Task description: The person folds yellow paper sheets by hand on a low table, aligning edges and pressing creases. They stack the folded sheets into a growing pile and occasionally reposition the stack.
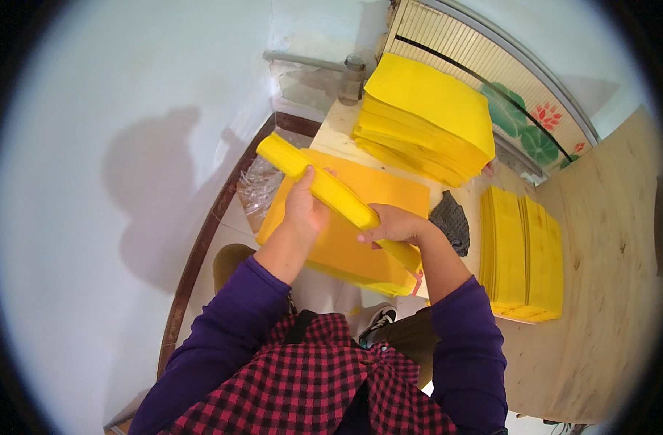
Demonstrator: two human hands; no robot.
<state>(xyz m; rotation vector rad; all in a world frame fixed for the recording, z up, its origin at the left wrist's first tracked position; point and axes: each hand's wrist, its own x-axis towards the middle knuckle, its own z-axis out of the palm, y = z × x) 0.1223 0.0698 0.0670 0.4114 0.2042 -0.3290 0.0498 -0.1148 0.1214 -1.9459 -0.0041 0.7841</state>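
Observation:
A long strip of yellow sheets, folded or rolled (340,201), slants across in front of me, its upper end to the far left. Near its upper half, my left hand (305,206) grips it with the thumb on top. Farther down, my right hand (397,224) is closed around the strip, thumb toward the near side. Beneath both hands lies a broad stack of orange-yellow sheets (375,181), its near edge reaching over the table's edge. I cannot tell whether the sheets are paper or cloth.
A tall yellow stack (433,101) stands at the back of the wooden table (340,130), beside a glass jar (352,80). On the right are folded yellow bundles (516,254) and a dark grey cloth (451,221). Clear plastic (263,185) lies near the left wall.

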